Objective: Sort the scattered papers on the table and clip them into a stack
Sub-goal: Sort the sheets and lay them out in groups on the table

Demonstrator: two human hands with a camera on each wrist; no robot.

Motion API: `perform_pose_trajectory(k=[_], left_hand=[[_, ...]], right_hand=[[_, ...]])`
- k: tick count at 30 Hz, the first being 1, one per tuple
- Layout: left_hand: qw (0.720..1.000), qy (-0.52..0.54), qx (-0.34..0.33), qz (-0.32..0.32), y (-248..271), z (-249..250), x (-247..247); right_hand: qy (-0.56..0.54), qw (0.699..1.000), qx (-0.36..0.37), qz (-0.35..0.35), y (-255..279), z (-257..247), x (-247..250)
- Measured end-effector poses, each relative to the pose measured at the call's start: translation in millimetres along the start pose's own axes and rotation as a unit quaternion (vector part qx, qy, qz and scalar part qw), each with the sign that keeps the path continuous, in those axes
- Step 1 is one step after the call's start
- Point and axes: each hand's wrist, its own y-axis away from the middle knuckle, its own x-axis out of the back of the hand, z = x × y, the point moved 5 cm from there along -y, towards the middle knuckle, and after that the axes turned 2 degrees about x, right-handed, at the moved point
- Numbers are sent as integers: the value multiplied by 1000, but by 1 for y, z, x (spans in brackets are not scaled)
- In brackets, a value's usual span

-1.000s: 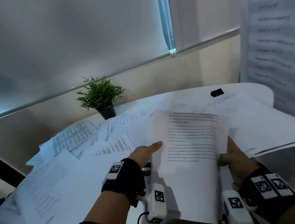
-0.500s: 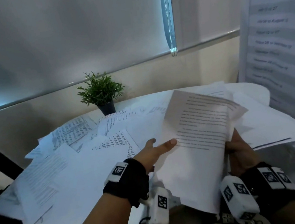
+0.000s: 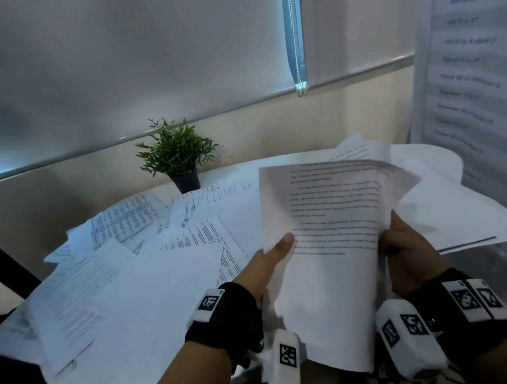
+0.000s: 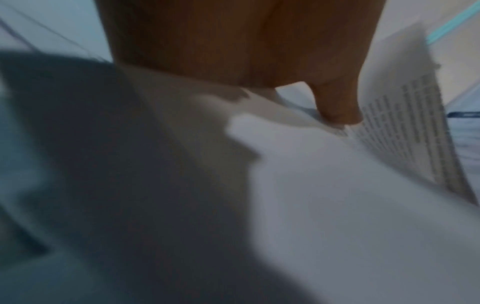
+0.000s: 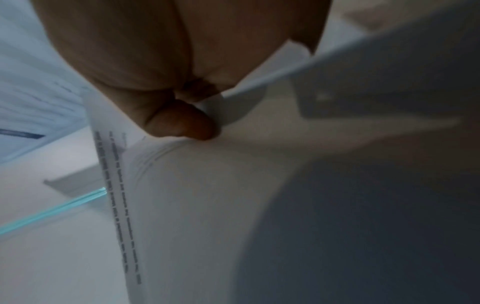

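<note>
A sheaf of white printed paper sheets (image 3: 328, 246) is held raised above the near edge of the round white table (image 3: 430, 160), pinched at its sides by the left hand (image 3: 265, 263) and right hand (image 3: 407, 251), presumably for squaring before clipping.

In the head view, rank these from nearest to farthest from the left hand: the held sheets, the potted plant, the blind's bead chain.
1. Held sheets: pinched by the left hand itself.
2. Potted plant: back of the table, beyond the hand.
3. Bead chain: hanging at the window, up and right.
</note>
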Motion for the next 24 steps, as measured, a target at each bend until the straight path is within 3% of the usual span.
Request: perform_pose_trajectory(k=[7,10,12,15,17,21,24], left_hand=[[983,141,67,-91,-1,-5,-15],[990,133,-32,-44,5,10,-11],[988,118,-101,27,5,18,6],[977,-32,-169,127,6,30,34],[969,-107,-175,133,7,34,40],[977,-75,-153,128,7,31,42],[973,-131,-152,115,9,27,31]], right_hand=[[-91,996,4,-20,0,-11,-4],[-46,999,-22,14,-6,1,11],[64,996,-33,50,-11,8,26],[180,980,-47,64,-13,14,36],[185,980,-52,57,-15,17,35],[194,979,-30,58,-19,15,35],[258,964,-58,15,-18,22,30]])
